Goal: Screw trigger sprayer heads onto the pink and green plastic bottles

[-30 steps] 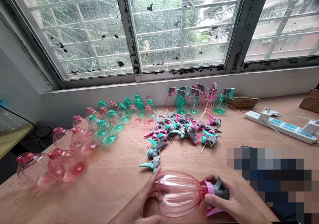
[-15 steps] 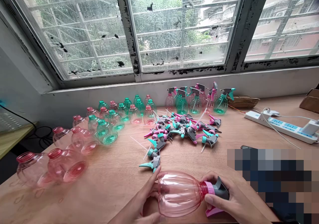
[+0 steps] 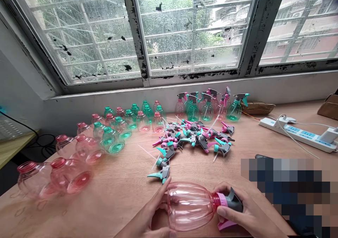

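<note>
A clear pink bottle (image 3: pixel 188 205) lies sideways just above the wooden table's (image 3: pixel 121 192) near edge, held between both hands. My left hand (image 3: pixel 151 215) wraps round its base end, fingers curled against the plastic. My right hand (image 3: pixel 244 213) grips the pink-and-grey spray head (image 3: pixel 229 202) fitted on the bottle's neck, with the pink trigger sticking out below my fingers. A heap of loose pink, teal and grey spray heads (image 3: pixel 192 137) lies on the table beyond the bottle.
Several empty pink and green bottles (image 3: pixel 111 132) stand at the left and back left. Several finished spray bottles (image 3: pixel 208 105) stand under the window sill. A white power strip (image 3: pixel 298 134) with cables lies at the right, a blurred patch (image 3: pixel 287 188) near it.
</note>
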Action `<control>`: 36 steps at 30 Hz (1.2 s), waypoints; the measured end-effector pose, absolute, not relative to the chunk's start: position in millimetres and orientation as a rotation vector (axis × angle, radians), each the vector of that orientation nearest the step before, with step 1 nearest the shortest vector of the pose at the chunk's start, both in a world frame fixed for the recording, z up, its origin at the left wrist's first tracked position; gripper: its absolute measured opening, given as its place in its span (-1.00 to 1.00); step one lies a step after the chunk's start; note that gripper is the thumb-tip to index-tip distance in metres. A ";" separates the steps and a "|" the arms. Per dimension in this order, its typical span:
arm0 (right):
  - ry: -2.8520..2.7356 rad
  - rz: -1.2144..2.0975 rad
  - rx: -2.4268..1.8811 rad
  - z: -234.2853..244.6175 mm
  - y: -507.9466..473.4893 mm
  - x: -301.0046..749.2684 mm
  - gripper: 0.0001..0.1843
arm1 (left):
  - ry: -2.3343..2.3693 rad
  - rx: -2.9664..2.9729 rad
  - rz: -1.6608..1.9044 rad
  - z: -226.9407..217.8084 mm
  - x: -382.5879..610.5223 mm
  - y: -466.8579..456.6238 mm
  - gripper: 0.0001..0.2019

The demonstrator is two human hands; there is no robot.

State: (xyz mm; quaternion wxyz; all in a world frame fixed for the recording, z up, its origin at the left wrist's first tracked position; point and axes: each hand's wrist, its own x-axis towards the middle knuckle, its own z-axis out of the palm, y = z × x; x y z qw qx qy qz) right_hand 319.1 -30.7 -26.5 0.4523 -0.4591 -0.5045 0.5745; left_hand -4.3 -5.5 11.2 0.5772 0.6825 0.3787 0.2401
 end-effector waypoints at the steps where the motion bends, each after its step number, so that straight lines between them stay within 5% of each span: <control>1: -1.249 1.421 -1.130 -26.9 -30.9 319.2 -0.59 | 0.889 1.594 0.557 11.7 -4.3 -5.6 -0.05; 7: -1.243 1.426 -1.132 -27.6 -31.1 319.3 -0.58 | 0.905 1.577 0.518 11.5 -7.1 -2.8 0.07; 28: -1.218 1.423 -1.168 -20.2 -32.1 316.4 -0.54 | 0.876 1.575 0.570 9.5 -2.6 -5.1 -0.09; 36: -1.209 1.441 -1.166 -17.6 -33.1 316.1 -0.52 | 0.893 1.573 0.528 16.9 -3.7 -3.4 -0.01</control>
